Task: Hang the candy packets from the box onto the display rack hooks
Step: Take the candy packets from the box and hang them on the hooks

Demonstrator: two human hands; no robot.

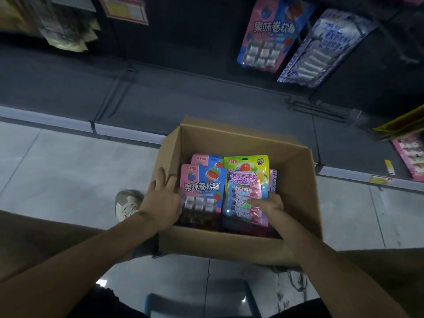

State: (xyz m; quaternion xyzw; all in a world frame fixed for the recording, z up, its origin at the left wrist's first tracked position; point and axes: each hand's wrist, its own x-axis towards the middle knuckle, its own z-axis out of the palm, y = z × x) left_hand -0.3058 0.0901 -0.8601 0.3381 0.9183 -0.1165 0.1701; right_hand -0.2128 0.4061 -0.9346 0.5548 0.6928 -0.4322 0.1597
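Sitting on tiled floor (57,175) under dark display rack (188,49): open cardboard box (296,180), packets upright inside. Left hand (164,199) spread flat over box's left wall, thumb against pink-blue packet (203,182), gripping nothing. Right hand (268,204) pinching bottom of green packet (246,173), fingers curled on it.

Print I can read on the candy packets

I read 果味卷软糖 on the pink-and-blue packet (202,187) in the box (294,177), and the same on the hanging packet (270,31) above. The green packet (245,174) says 老酸奶风味. The orange sign (125,8) is too blurred for me.
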